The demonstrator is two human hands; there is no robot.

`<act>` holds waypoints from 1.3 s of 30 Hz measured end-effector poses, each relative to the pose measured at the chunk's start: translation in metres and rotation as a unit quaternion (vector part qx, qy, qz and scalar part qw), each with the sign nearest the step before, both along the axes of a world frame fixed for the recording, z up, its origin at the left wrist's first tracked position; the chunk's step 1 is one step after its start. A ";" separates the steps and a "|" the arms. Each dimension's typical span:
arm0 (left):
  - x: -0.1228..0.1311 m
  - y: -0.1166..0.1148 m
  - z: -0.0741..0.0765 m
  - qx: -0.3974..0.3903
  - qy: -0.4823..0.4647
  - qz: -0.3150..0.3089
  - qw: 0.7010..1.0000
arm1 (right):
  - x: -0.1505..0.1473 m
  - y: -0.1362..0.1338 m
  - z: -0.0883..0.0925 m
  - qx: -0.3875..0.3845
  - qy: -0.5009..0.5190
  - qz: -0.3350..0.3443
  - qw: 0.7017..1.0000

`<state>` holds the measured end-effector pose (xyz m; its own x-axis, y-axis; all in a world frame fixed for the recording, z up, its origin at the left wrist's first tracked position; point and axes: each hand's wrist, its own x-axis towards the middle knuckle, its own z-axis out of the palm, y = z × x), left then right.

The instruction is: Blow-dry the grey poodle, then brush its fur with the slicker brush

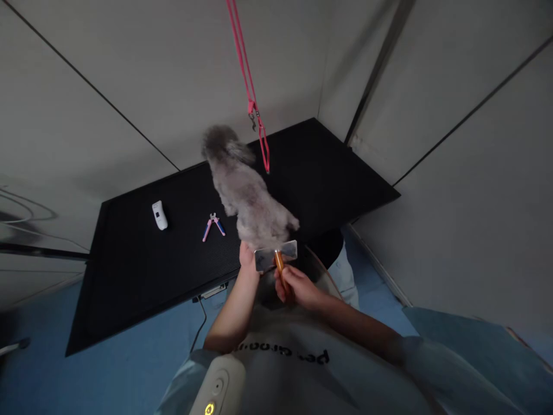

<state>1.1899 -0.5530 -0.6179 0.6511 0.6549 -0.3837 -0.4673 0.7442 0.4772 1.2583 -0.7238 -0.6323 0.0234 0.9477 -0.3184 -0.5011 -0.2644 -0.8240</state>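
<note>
A small grey dog (254, 202) stands on the black grooming table (151, 276), head to the far edge and hindquarters towards me. My right hand (298, 286) is closed around the wooden handle of a slicker brush (265, 260). The brush's wide metal head is right at the dog's rear, and I cannot tell whether its pins touch the coat. Against the left side of the dog's rear is my left hand (247, 254); its fingers are hidden by the dog and the brush.
Nail clippers (213, 226) with pink and blue handles lie left of the dog, and a white handheld device (159, 215) lies farther left. A pink grooming loop (264, 147) hangs beside the dog's head. Pale walls (129, 75) stand behind the table.
</note>
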 end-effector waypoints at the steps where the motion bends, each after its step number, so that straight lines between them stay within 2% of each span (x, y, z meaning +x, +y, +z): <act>1: 0.000 -0.001 -0.003 -0.011 0.016 0.009 1.000 | -0.001 0.000 0.000 -0.011 0.001 0.014 1.000; 4: -0.001 -0.004 -0.012 -0.017 0.032 0.054 0.998 | -0.002 -0.002 0.002 -0.037 0.009 0.086 0.996; 8: -0.001 -0.005 -0.010 0.000 0.014 0.064 0.998 | -0.002 -0.005 0.007 -0.006 0.024 -0.013 1.000; 12: 0.000 -0.005 -0.004 0.004 -0.003 0.066 0.998 | -0.001 -0.007 0.010 -0.033 0.020 0.086 0.996; 13: 0.000 -0.005 -0.003 0.001 -0.005 0.064 0.998 | -0.001 -0.006 0.010 -0.022 0.021 0.080 0.996; 16: -0.002 -0.007 -0.002 -0.020 -0.010 0.043 0.999 | -0.002 -0.003 0.008 0.018 0.025 -0.014 0.999; 17: -0.002 -0.008 -0.001 -0.024 -0.020 0.041 0.999 | -0.003 -0.002 0.007 0.013 0.027 -0.015 0.999; 20: -0.004 -0.011 0.002 -0.025 -0.068 0.054 0.996 | -0.005 0.000 0.004 -0.028 0.030 0.073 0.997; 21: -0.004 -0.012 0.004 -0.028 -0.077 0.047 0.996 | -0.006 0.000 0.004 -0.025 0.031 0.077 0.996; 25: -0.003 -0.014 0.011 -0.061 -0.080 -0.008 0.995 | -0.008 0.004 0.007 0.020 0.027 -0.010 0.999; 29: -0.002 -0.013 0.015 -0.052 -0.069 -0.007 0.996 | -0.013 0.005 0.013 -0.018 0.032 0.106 0.994; 30: -0.002 -0.012 0.014 -0.056 -0.060 -0.016 0.996 | -0.014 0.006 0.015 -0.010 0.029 0.102 0.994; 32: -0.002 -0.013 0.012 -0.057 -0.059 -0.019 0.996 | -0.015 0.008 0.017 0.019 0.022 0.037 0.999; 34: -0.002 -0.013 0.007 -0.028 -0.061 -0.014 0.998 | -0.017 0.009 0.017 0.019 0.034 -0.006 0.999; 35: -0.001 -0.012 0.004 0.001 -0.048 -0.020 0.999 | -0.018 0.009 0.016 0.003 0.043 0.006 0.999; 37: 0.000 -0.006 -0.001 0.095 0.031 -0.047 0.994 | -0.017 0.010 0.012 -0.034 0.048 0.056 0.997; 39: 0.001 0.010 -0.005 0.200 0.131 -0.064 0.969 | -0.012 0.017 0.009 -0.033 0.021 0.058 0.998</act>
